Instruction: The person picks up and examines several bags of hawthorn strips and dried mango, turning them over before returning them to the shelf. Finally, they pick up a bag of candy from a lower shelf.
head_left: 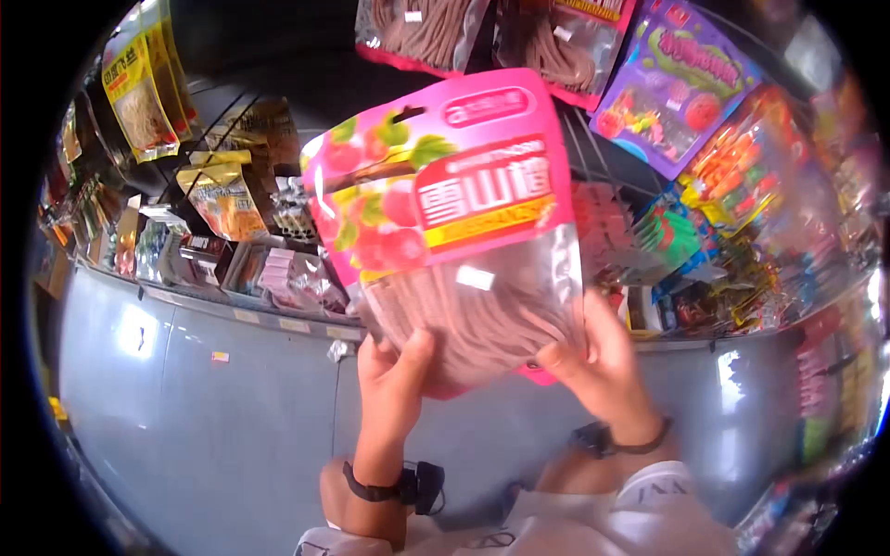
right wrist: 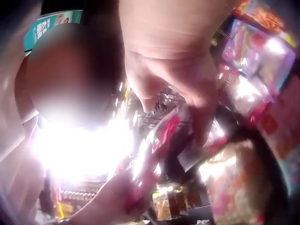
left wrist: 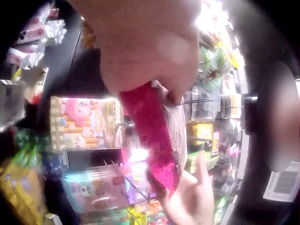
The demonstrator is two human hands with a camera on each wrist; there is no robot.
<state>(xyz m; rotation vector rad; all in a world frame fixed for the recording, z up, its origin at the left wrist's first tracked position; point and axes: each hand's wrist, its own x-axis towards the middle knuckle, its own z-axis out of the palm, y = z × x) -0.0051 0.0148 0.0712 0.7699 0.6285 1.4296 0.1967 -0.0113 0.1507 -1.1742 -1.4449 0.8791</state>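
A pink snack bag (head_left: 371,241) is held up in front of my chest, tilted slightly, its printed face toward me. Through its clear lower part show long brownish-pink strips (head_left: 464,315), with a small white label (head_left: 475,277) over them. My left hand (head_left: 394,371) grips the lower left corner, thumb on the front. At the lower right edge my right hand (head_left: 607,371) pinches the bag with its thumb in front and fingers behind. The left wrist view catches the bag's pink edge (left wrist: 150,126) side-on, below the left hand (left wrist: 145,42); the right wrist view is partly washed out by glare.
Two similar bags of strips (head_left: 422,35) hang just above. A purple candy bag (head_left: 681,88) and other bright packets hang at the right. Yellow packets (head_left: 139,93) hang at the left. A shelf edge with price tags (head_left: 295,326) runs above the grey floor (head_left: 250,417).
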